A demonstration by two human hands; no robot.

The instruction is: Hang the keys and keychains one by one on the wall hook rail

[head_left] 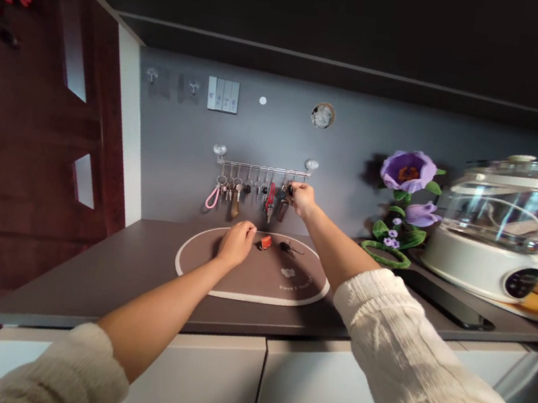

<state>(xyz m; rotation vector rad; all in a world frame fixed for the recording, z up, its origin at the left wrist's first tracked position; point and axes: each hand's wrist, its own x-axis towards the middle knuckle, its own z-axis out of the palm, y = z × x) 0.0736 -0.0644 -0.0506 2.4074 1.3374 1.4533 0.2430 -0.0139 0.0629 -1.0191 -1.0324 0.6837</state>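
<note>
My right hand (pixel 303 200) is raised to the right part of a metal hook rail (pixel 264 168) on the grey wall. Its thumb and fingers pinch a small black key (pixel 291 190) just under the hooks. Several key sets hang from the rail, among them a pink loop strap (pixel 211 197), a brown key holder (pixel 235 204) and a red strap (pixel 270 196). My left hand (pixel 236 242) is low over the brown oval mat (pixel 246 286), fingers curled; whatever they hold, if anything, is hidden. On the mat lie a small orange-red item (pixel 265 243) and a dark bunch of keys (pixel 287 247).
On the right, a purple artificial flower (pixel 409 172), a dark phone-like slab (pixel 444 300) and a clear-topped white appliance (pixel 487 261) stand or lie on the counter (pixel 107 271). A dark overhead cabinet (pixel 326 21) hangs above. Switches (pixel 223 95) are on the wall.
</note>
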